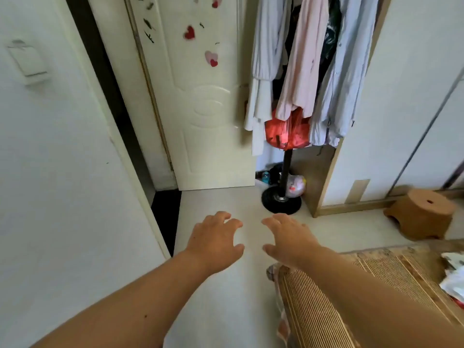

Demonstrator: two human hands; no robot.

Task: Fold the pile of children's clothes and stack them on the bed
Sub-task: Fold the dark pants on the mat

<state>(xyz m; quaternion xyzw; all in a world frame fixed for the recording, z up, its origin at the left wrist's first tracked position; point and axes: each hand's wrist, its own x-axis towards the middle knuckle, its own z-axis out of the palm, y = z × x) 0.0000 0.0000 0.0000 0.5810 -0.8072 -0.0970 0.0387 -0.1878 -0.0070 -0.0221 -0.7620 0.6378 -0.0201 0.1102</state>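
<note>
While both arms reach forward across the lower centre of the frame, the left hand (216,237) and the right hand (288,237) hang side by side above the pale floor (226,297). Each has its fingers spread and loosely bent, with nothing in its grasp, and neither touches any surface. Crumpled white and patterned fabric, apparently the edge of the pile of children's clothes (454,275), lies at the far right edge of the frame on the bed (326,310), whose striped woven mat fills the lower right corner. Only a small part of the fabric is visible, so its extent cannot be told. The right forearm passes over the bed's near corner, well apart from that fabric. Long garments (301,59) hang from a coat stand (286,169) at upper centre-right, kept off the floor by its pole and weighted base; they seem no part of the task. A brown stool (421,212) stands on the floor at the right, and a white door (200,109) with heart stickers stands ajar at upper centre. Judged from the empty hands held away from the clothes, no fold is in progress, and no stack shows on the bed.
</note>
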